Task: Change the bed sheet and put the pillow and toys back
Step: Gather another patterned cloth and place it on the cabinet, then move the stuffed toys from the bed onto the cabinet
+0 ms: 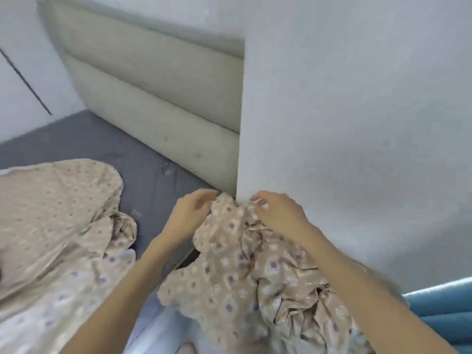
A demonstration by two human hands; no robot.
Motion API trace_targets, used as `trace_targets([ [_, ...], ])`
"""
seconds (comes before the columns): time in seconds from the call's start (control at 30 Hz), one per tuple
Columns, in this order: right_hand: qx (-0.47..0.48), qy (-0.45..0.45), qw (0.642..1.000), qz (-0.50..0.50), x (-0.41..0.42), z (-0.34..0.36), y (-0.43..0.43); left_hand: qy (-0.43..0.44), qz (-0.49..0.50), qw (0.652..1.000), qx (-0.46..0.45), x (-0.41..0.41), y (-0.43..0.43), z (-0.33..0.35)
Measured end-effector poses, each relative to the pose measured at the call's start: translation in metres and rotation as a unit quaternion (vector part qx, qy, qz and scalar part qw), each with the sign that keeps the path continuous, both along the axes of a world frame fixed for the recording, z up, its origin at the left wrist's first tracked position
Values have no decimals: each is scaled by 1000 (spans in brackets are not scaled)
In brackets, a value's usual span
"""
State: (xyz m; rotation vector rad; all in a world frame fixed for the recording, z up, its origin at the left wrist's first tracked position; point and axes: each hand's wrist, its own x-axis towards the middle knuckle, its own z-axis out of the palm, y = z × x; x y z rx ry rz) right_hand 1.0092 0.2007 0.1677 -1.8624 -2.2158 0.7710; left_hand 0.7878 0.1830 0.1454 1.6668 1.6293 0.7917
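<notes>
Curled fingers of the left hand (194,213) and right hand (278,213) pinched the patterned bed sheet (229,272). They held it at the mattress (153,169) corner, apparently for fitting.

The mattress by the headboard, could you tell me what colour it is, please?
The mattress is dark grey; head view.

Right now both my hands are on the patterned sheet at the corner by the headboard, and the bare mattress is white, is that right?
Not quite. In the head view the bare mattress is dark grey, not white. The rest stands: the left hand and right hand are both on the patterned sheet at the corner by the headboard.
</notes>
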Motion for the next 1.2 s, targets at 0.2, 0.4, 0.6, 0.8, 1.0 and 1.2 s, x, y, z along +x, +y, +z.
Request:
trace_targets([
  [0.2,33,35,993,111,-89,6,-11,-27,132,990,35,-80,-65,4],
  [0.4,50,27,971,232,-213,9,-48,-11,260,965,24,-187,-163,1],
  [0.6,28,55,946,318,-341,12,-120,12,357,934,20,-296,-280,-3],
  [0.8,13,83,920,382,-457,5,-198,20,419,908,-5,-391,-396,1],
  [1.0,-32,73,904,419,-549,-5,-252,2,486,874,-17,-460,-473,-2],
  [1.2,-67,77,888,448,-627,-24,-276,9,526,850,-33,-514,-502,-10],
])
